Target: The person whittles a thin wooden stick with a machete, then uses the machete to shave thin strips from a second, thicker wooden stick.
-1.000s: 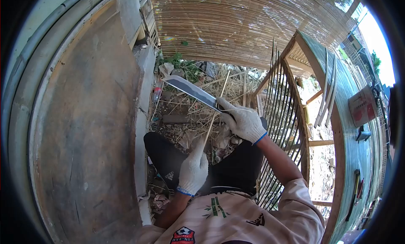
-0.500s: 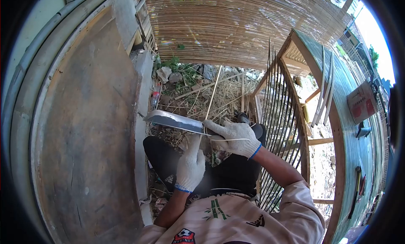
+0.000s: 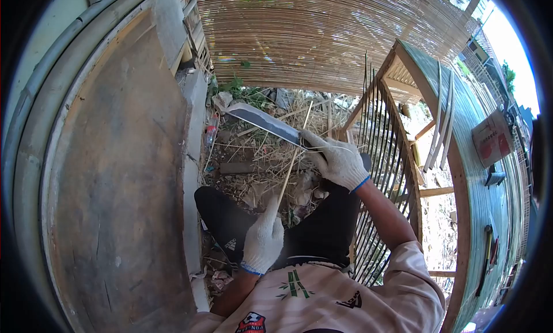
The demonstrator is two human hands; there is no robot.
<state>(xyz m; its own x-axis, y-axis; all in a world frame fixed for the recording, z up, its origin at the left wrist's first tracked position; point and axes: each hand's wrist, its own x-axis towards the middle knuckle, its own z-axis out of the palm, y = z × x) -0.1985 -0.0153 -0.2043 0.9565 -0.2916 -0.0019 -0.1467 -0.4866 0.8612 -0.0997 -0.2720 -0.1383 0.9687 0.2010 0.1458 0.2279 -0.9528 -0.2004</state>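
My right hand (image 3: 340, 161), in a white knit glove with a blue cuff, is closed around the handle of a machete (image 3: 264, 122). Its broad blade points up and to the left, and the strip crosses it close to the handle. Lower down, my gloved left hand (image 3: 264, 241) grips the near end of a thin, pale bamboo strip (image 3: 289, 173). From there the strip runs up and slightly right, past the right hand's fingertips. A thin sliver curves at the right hand's fingers.
Shavings and split pieces (image 3: 271, 151) litter the ground between my knees, around a wooden block (image 3: 237, 168). To the left stands a large wooden panel (image 3: 124, 177). Dark rods (image 3: 383, 177) lean on a wooden frame at right, beside a bench (image 3: 478, 218) bearing a bucket (image 3: 492, 138). A slatted screen (image 3: 299, 39) closes the far side.
My right hand and the machete have moved away from me, up along the strip and slightly right. The blade tilts more steeply. My left hand has shifted slightly towards me, still holding the strip.
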